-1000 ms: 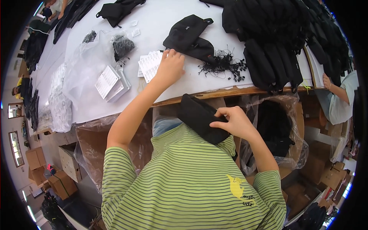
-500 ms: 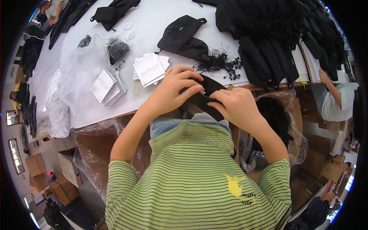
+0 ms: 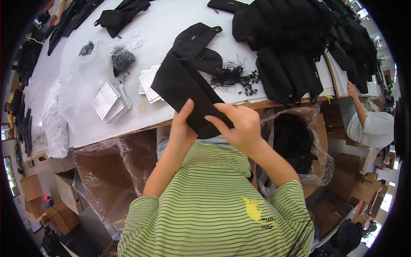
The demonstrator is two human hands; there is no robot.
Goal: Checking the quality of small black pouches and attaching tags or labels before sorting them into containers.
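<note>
So, L hand (image 3: 185, 124) & R hand (image 3: 242, 126) both hold a blk pouch (image 3: 182, 88) at the counter's (image 3: 81, 130) near edge, approx. mid-scene: L grip on its left side w/ thumb on top, R grip on its right edge. Paper cards (image 3: 105, 102) lie left on the counter; tangled blk cords (image 3: 239, 77) sit right of the pouch, blk bags (image 3: 287, 53) piled far right.

Pouch (image 3: 182, 88) at near edge: plain black
Bag (image 3: 195, 40) beyond it: black, tiny white mark
Bag pile (image 3: 278, 25), far right: black
Cord tangle (image 3: 233, 75): black
Cards (image 3: 106, 102), left: white with dark print
Tabletop (image 3: 79, 124): white
Table edge (image 3: 274, 103): brown
Shirt (image 3: 201, 188), near: yellow-green, thin dark stripes; yellow figure (image 3: 253, 208) and dark lettering at right
Co-worker's top (image 3: 372, 128), right: white
</note>
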